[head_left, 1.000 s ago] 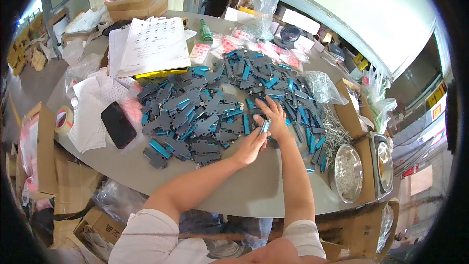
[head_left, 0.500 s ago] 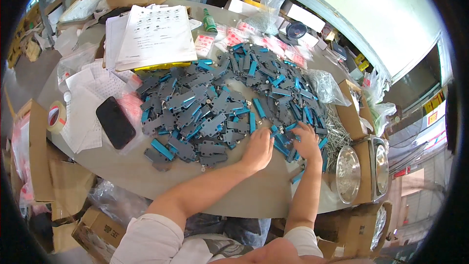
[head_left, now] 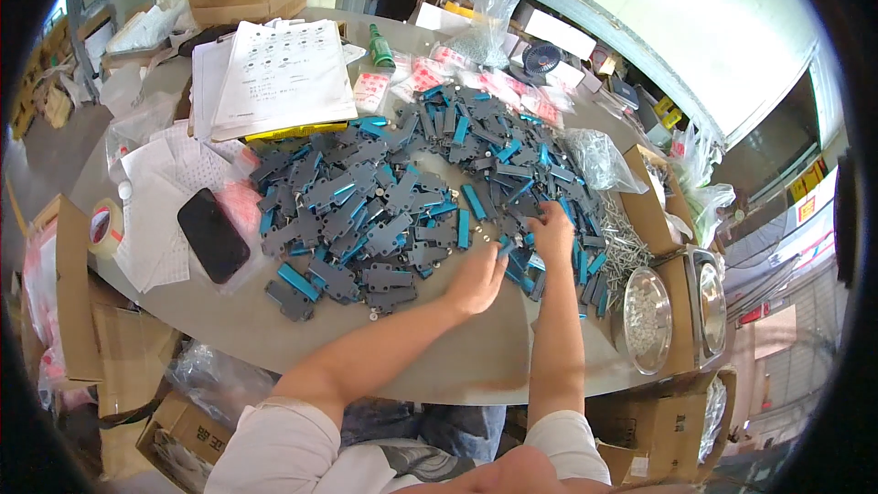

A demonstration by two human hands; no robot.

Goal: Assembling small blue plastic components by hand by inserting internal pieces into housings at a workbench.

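A broad heap of dark grey flat plastic parts (head_left: 384, 233) with bright blue pieces among them covers the middle of the table. My left hand (head_left: 474, 284) is at the heap's near edge, fingers closed with a small blue piece (head_left: 505, 245) at the tips. To its right, my right hand (head_left: 553, 238) is in among the parts on the right side, fingers bent together; what lies under the fingertips is hidden. A loose blue strip (head_left: 473, 202) lies just beyond my left hand. Small pale bits are scattered near it.
Silver screws or pins (head_left: 624, 242) lie right of the heap, by a clear round bowl (head_left: 646, 320) of small pieces. Papers (head_left: 283, 78), a black phone (head_left: 213, 236) and a tape roll (head_left: 106, 227) lie left. A green bottle (head_left: 380, 48) stands behind. Cardboard boxes (head_left: 78, 293) flank the table.
My right hand has moved away from me and slightly left, deeper into the heap. My left hand has shifted a little toward me. The view has tilted slightly.
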